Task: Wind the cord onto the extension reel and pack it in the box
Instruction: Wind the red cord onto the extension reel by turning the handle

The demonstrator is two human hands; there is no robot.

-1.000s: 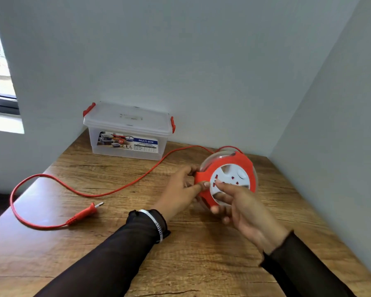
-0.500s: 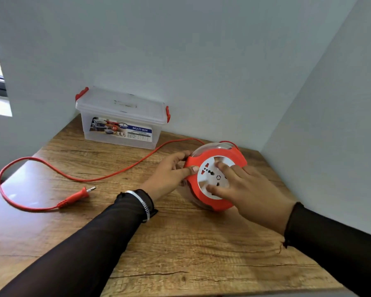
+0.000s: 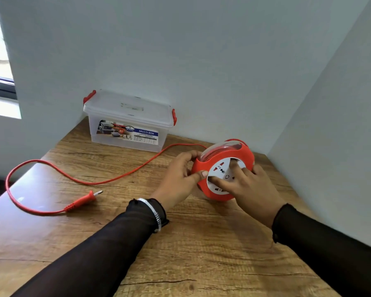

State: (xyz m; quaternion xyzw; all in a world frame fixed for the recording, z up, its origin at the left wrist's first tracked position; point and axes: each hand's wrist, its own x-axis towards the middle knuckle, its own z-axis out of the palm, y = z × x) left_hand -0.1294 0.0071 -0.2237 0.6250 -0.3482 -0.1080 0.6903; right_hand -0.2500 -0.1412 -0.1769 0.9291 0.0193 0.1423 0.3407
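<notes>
On the wooden counter [image 3: 201, 243] our left hand [image 3: 180, 176] grips the red extension reel [image 3: 223, 168] at its nine o'clock edge, thumb on the rim. Our right hand [image 3: 248, 187] lies on the white socket face, fingers pressing it. The cord [image 3: 116, 179] loops away toward nine o'clock, ending in its plug [image 3: 84, 199]. The lidded box [image 3: 129, 125] stands against the wall at eleven o'clock.

Red reel [image 3: 223, 166] tilted on the table, cord [image 3: 116, 179] trailing left, lidded box [image 3: 129, 127] behind.
</notes>
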